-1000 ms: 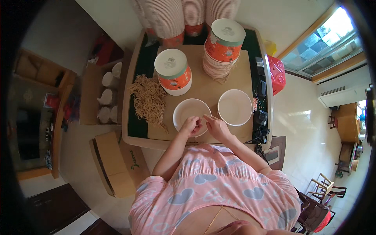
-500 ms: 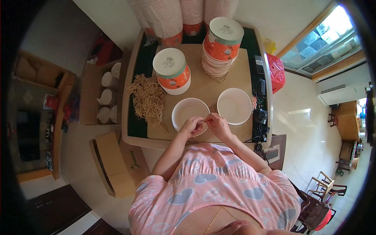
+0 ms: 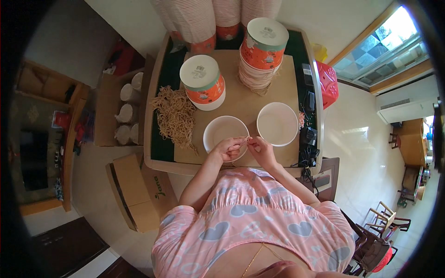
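Two white paper tubs stand open side by side on the cardboard: the left tub and the right tub. Over the left tub's near right rim, my left hand is closed with its fingertips pinched on a thin tan cord. My right hand meets it between the tubs, its fingers closed on the same cord; the fingers hide most of it. A heap of tan cords lies on the left. Behind it, an orange-and-green tub stands upside down. To the right, another upside-down tub rests on cord-draped tubs.
Tall stacks of nested tubs line the table's back. Black adapters and cables run along the right edge, beside small reddish beads. A carton of white rolls and a flattened box are on the left. A red stool stands right.
Both hands stay together at the left tub's rim. My left fingers have stretched toward the right, and my right fingertips have shifted slightly on the cord. The tubs have not moved on the table.
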